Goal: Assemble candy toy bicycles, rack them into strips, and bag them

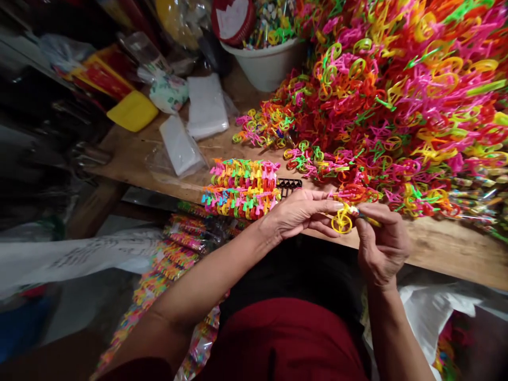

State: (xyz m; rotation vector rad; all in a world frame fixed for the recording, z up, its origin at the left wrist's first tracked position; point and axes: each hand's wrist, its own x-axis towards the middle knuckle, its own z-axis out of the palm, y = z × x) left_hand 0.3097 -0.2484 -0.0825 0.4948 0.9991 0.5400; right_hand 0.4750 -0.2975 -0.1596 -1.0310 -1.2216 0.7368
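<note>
Above the table's front edge, my left hand (305,214) pinches a small yellow plastic toy bicycle (342,220) by its upper part, with a spoked wheel hanging down. My right hand (383,241) closes thumb and finger on the other end of the same toy, where a small dark and white piece shows. The fingertips hide how the parts join. Left of my left hand, rows of colourful small plastic toys (242,189) stand in a black slotted rack (289,185). Close behind both hands lie loose plastic toys (357,191) in red and pink.
A huge heap of bright plastic toys (389,100) covers the right of the wooden table (452,254). A white bucket (265,66) stands at the back. Clear plastic bags (206,106) lie at the left. Packed strips of toys (159,280) hang below the table edge.
</note>
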